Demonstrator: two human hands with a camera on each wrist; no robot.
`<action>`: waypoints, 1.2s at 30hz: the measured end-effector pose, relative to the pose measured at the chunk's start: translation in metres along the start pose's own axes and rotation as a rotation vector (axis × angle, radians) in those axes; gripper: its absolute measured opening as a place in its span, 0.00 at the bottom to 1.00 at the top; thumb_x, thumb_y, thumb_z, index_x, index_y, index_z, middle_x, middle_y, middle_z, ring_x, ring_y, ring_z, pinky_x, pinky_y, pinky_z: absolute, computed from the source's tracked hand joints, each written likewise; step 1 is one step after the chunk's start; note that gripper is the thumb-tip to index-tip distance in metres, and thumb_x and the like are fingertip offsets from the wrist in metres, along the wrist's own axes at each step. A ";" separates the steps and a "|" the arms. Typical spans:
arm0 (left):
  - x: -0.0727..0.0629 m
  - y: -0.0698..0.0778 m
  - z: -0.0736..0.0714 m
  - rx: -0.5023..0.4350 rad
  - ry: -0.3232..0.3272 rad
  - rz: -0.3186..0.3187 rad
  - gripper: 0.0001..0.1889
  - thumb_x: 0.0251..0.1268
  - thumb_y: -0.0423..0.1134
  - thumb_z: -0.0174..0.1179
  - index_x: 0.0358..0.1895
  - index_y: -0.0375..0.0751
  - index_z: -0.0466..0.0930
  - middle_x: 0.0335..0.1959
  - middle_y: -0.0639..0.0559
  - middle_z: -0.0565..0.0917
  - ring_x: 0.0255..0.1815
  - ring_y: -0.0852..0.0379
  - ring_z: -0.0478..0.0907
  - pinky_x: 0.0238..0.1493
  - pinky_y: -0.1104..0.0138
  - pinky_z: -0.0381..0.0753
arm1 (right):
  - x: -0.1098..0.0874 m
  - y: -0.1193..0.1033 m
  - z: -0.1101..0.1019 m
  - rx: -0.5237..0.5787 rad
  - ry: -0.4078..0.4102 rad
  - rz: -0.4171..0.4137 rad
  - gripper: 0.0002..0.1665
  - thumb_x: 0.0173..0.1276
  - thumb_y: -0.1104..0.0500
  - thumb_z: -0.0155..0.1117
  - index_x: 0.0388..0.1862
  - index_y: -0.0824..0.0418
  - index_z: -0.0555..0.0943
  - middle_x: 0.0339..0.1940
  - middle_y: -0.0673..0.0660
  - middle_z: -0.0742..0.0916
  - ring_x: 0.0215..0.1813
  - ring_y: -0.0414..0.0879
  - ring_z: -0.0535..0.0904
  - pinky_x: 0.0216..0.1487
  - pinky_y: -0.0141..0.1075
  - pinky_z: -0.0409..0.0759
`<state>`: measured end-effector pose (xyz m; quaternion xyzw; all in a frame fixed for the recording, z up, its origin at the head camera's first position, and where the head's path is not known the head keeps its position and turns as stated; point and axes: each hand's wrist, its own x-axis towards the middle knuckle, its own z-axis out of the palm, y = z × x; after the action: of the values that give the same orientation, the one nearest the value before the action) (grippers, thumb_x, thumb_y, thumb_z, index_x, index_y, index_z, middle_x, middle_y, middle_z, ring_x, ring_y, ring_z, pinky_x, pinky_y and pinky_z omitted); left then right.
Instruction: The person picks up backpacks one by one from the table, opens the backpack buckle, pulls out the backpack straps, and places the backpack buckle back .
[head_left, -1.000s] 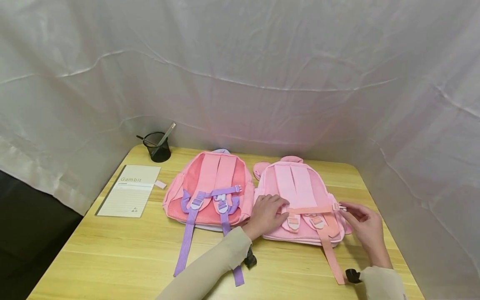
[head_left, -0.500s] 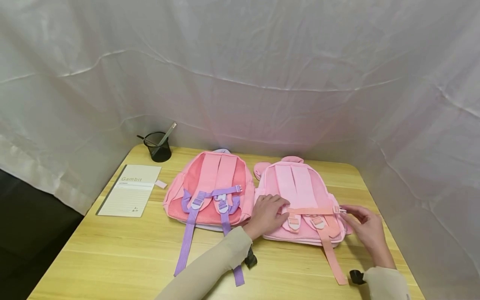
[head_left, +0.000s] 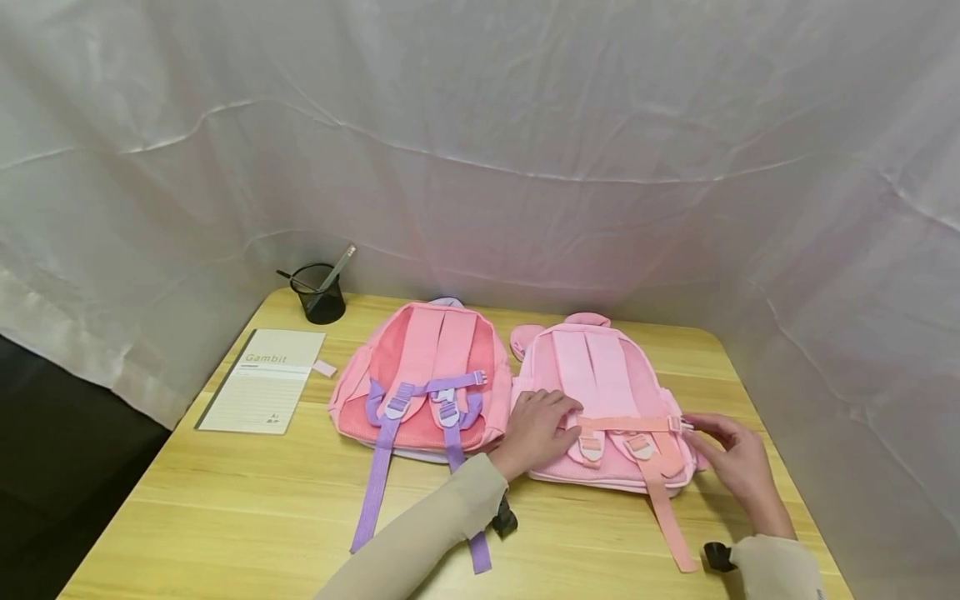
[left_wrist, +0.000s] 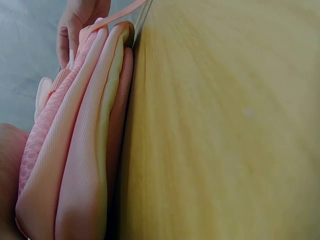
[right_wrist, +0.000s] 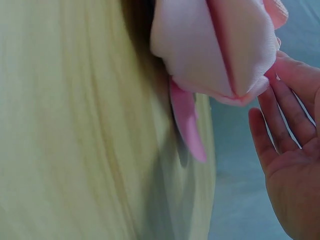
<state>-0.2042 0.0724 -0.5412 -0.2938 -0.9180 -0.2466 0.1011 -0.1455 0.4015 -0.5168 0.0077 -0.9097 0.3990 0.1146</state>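
A light pink backpack [head_left: 596, 379] lies back side up on the table, its orange chest strap [head_left: 626, 424] drawn straight across the shoulder straps. My left hand [head_left: 534, 429] pinches the strap's left end between thumb and fingers, the wrist over the bag's lower left corner. At the other end, fingertips and thumb of my right hand [head_left: 738, 462] pinch the small white buckle [head_left: 677, 423] by the bag's right edge. In the right wrist view the right hand's other fingers are spread, beside the pink bag's side [right_wrist: 215, 50]. The left wrist view shows the bag's layered bottom [left_wrist: 82, 150].
A coral pink backpack [head_left: 438, 333] with purple straps lies close on the left. Further left are a notebook [head_left: 262, 383], a small eraser-like piece [head_left: 324, 368] and a black mesh pen cup [head_left: 325, 308]. Grey curtains [head_left: 480, 167] stand behind the wooden table [head_left: 247, 500].
My right hand has come slightly down toward the bag, lowering the buckle and the strap's right end a little. The left hand stays in place on the strap.
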 end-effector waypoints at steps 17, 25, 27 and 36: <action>0.001 0.000 0.001 0.014 -0.015 -0.005 0.16 0.72 0.54 0.59 0.59 0.61 0.81 0.49 0.65 0.83 0.50 0.62 0.75 0.60 0.62 0.68 | -0.002 0.009 0.004 0.009 -0.011 0.004 0.19 0.73 0.55 0.70 0.58 0.62 0.84 0.49 0.30 0.83 0.50 0.24 0.77 0.51 0.17 0.73; 0.000 0.001 0.000 0.011 -0.019 -0.011 0.16 0.72 0.54 0.59 0.59 0.60 0.81 0.50 0.65 0.83 0.50 0.62 0.75 0.60 0.62 0.69 | -0.003 0.009 0.005 0.004 -0.013 -0.012 0.18 0.73 0.57 0.70 0.57 0.62 0.84 0.51 0.39 0.85 0.50 0.25 0.77 0.51 0.17 0.74; 0.000 0.001 0.000 0.008 -0.019 -0.012 0.16 0.72 0.54 0.59 0.60 0.60 0.81 0.49 0.65 0.83 0.50 0.62 0.75 0.60 0.62 0.69 | -0.003 0.010 0.005 0.001 -0.016 -0.005 0.18 0.73 0.56 0.70 0.57 0.62 0.84 0.51 0.40 0.85 0.50 0.25 0.77 0.51 0.17 0.73; 0.003 0.002 -0.005 -0.037 -0.043 -0.025 0.18 0.72 0.53 0.60 0.62 0.58 0.80 0.50 0.63 0.83 0.50 0.62 0.75 0.60 0.62 0.69 | -0.003 0.005 0.001 0.011 -0.030 0.025 0.23 0.73 0.53 0.70 0.61 0.62 0.82 0.52 0.38 0.85 0.51 0.26 0.77 0.51 0.17 0.73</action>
<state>-0.2049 0.0725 -0.5353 -0.2892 -0.9189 -0.2583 0.0729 -0.1431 0.4042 -0.5219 0.0029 -0.9092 0.4051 0.0960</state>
